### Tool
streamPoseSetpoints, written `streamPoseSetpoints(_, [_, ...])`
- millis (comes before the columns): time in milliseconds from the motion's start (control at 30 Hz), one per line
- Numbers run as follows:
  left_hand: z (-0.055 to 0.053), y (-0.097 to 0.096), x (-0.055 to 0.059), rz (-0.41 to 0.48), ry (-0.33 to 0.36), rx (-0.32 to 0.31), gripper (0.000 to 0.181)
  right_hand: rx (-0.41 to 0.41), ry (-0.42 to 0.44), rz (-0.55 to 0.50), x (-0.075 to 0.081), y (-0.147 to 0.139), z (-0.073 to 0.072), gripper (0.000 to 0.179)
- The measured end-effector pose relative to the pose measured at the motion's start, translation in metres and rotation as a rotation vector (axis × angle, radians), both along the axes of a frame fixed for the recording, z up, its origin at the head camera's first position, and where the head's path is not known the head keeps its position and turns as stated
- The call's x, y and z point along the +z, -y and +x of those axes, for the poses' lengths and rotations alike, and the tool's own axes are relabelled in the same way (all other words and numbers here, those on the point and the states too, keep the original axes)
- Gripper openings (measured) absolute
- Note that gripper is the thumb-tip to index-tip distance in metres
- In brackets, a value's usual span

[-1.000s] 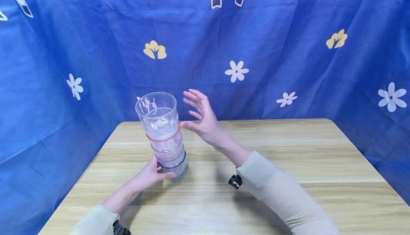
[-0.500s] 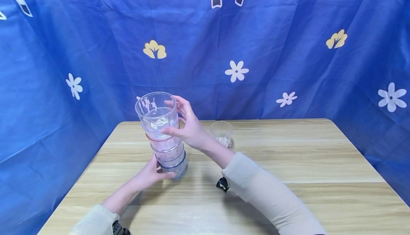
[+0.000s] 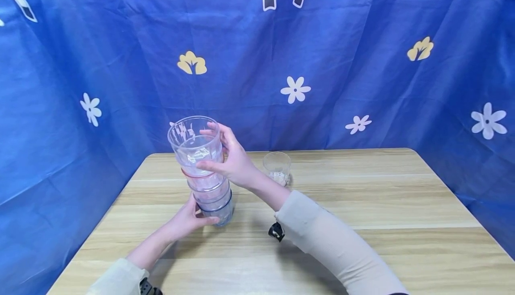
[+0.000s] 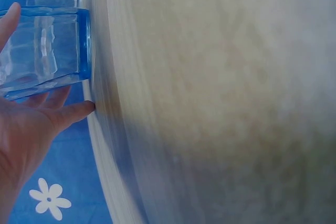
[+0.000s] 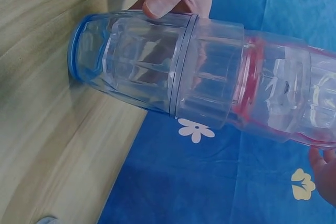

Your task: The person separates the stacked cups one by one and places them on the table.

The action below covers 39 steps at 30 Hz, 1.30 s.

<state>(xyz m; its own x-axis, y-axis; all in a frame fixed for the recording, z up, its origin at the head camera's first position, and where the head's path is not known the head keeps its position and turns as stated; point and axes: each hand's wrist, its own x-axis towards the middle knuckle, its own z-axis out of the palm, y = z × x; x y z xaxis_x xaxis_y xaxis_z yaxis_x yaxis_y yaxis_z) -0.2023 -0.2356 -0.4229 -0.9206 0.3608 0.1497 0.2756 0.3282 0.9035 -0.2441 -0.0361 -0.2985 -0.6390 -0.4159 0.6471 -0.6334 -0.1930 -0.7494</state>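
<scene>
A tall stack of nested clear cups stands on the table at left centre, leaning slightly left. At its base is a blue-tinted cup (image 3: 223, 217) with a dark blue rim, also large in the left wrist view. Around that blue cup (image 4: 58, 45) the left hand (image 3: 186, 220) curls, thumb in front. Further up sits a cup with a red rim (image 3: 204, 182). The top cup (image 3: 195, 152) is colourless and wide-mouthed. The right hand (image 3: 237, 163) grips it from the right, thumb across the front and fingers behind. In the right wrist view, the nested cups (image 5: 215, 72) lie across the picture.
A single clear cup (image 3: 277, 170) stands upright behind the right forearm, near the back of the wooden table (image 3: 362, 205). A blue patterned cloth (image 3: 249, 62) hangs close behind the table and along both sides.
The right hand has moved left from beside the stack and taken hold of the top cup. The left hand keeps its grip at the base, and the stack stays in place.
</scene>
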Motion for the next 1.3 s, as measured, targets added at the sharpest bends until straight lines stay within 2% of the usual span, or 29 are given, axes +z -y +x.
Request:
streamPoseSetpoints(400, [0.000, 0.000, 0.000, -0.003, -0.011, -0.002, 0.093, -0.064, -0.021, 0.066, 0.006, -0.002, 0.002, 0.082])
streamPoseSetpoints(933, [0.001, 0.000, 0.001, -0.012, 0.012, 0.013, 0.094, -0.127, -0.014, 0.066, 0.006, -0.001, 0.006, 0.080])
streamPoseSetpoints(1133, [0.000, 0.000, 0.001, -0.022, 0.011, 0.015, 0.094, -0.140, -0.001, 0.018, 0.009, 0.000, 0.008, 0.079])
streamPoseSetpoints(1300, [0.000, 0.000, 0.001, -0.020, 0.011, 0.014, 0.094, -0.134, -0.037, -0.052, 0.014, 0.000, 0.010, 0.076])
